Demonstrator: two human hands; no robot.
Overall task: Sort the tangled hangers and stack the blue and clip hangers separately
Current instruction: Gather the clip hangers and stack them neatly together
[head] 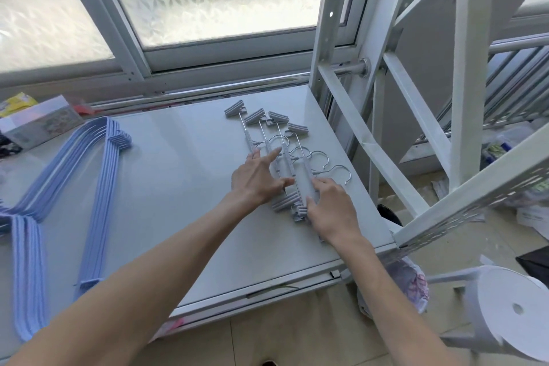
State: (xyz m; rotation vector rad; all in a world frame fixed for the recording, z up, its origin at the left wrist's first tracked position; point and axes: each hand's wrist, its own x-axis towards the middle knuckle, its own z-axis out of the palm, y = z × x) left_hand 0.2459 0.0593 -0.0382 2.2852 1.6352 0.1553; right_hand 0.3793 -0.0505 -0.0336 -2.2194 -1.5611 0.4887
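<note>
Head view. Sorting is nearly done, and the step in hand is squaring up the clip hangers point(286, 154), which lie side by side on the right half of the grey table point(178, 187), fanned out rather than stacked.

The left hand point(258, 177) rests flat on the bars at mid-length, fingers straight and spread, gripping nothing. The right hand point(334, 208) covers the near ends, with its fingers laid over the rightmost bar and its thumb beside the near clips. Whether it pinches that hanger or only presses on it cannot be told.

The blue hangers point(99, 202) lie well apart at the left of the table, already nested into one pile with their hooks together.

Judged next move: slide the fanned clip hangers together, or lift them one onto another, until hooks and clips line up. This calls for keeping the steel hooks from catching the neighbouring bars.

Count:
- Clip hangers: four, shown by four clips at the far ends and four hooks.
- Blue hangers: one pile, its wires too close to count, seemingly five or more.
- Hands: two.
- A box point(41, 122): one, at the far left edge of the table
</note>
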